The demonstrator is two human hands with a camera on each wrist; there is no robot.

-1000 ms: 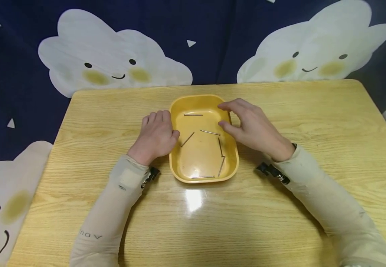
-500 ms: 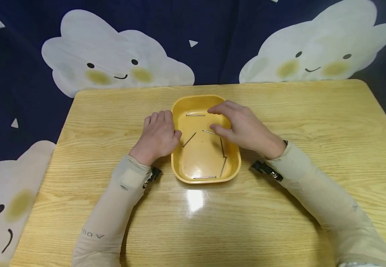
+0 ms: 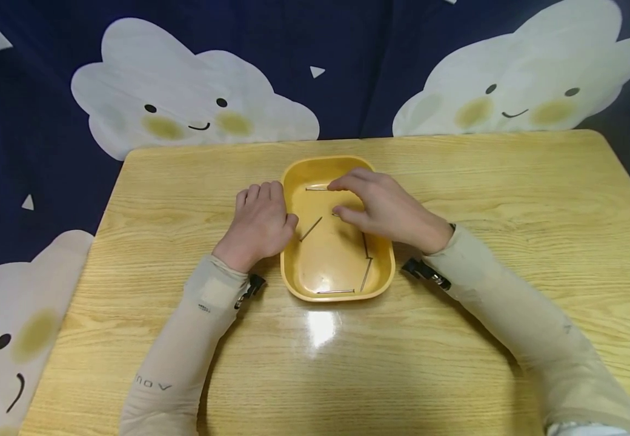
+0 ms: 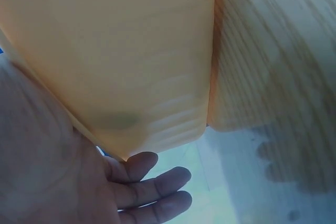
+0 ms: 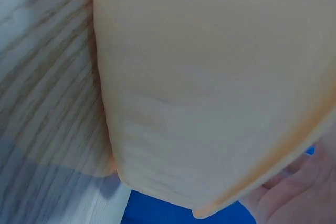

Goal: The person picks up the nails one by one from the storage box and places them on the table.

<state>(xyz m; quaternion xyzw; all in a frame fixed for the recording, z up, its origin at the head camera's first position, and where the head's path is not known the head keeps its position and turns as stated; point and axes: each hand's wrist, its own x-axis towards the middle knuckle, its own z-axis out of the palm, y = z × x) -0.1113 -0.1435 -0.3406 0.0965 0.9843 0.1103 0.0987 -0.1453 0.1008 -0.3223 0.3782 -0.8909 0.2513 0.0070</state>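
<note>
A yellow plastic tray (image 3: pixel 326 266) stands on the table with several nails lying apart inside. My left hand (image 3: pixel 257 225) holds its left rim, the thumb over the edge; in the left wrist view the fingers (image 4: pixel 157 190) curl by the outer wall. Over the tray's right half reaches my right hand (image 3: pixel 391 209), thumb and forefinger spread with nothing seen between them. The forefinger is near the far nail (image 3: pixel 316 189); the thumb covers most of the middle nail (image 3: pixel 334 214). A slanted nail (image 3: pixel 311 229) lies left of the thumb, and a near nail (image 3: pixel 337 292) by the front wall.
The wooden table (image 3: pixel 195 172) extends around the tray on all sides. Two more nails lie along the tray's right side, one of them this slanted nail (image 3: pixel 366 275). Behind the table hangs a dark blue curtain (image 3: pixel 353 79) with clouds.
My right hand has moved left and slightly nearer, from the tray's right rim to over its inside, covering part of the middle nail. The left hand keeps its place on the rim.
</note>
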